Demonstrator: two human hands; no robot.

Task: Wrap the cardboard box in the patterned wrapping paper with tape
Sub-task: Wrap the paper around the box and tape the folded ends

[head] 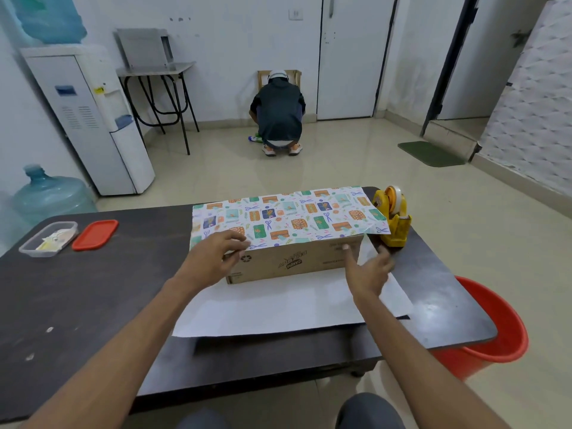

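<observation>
A brown cardboard box [291,263] lies on the dark table [93,298]. Patterned wrapping paper [288,216] is folded over its top, and the paper's white underside [272,308] spreads flat toward me. My left hand [216,250] presses the paper's near edge down at the box's left top corner. My right hand [368,270] hovers at the box's right front, fingers apart, with a small piece of clear tape on the index fingertip touching the box face. A yellow tape dispenser [393,219] stands just right of the box.
A clear plastic container [49,238] and its red lid [96,233] sit at the table's left. A red bucket [492,329] stands on the floor by the right table corner. A person [278,116] crouches by the far wall. A water dispenser [93,119] stands left.
</observation>
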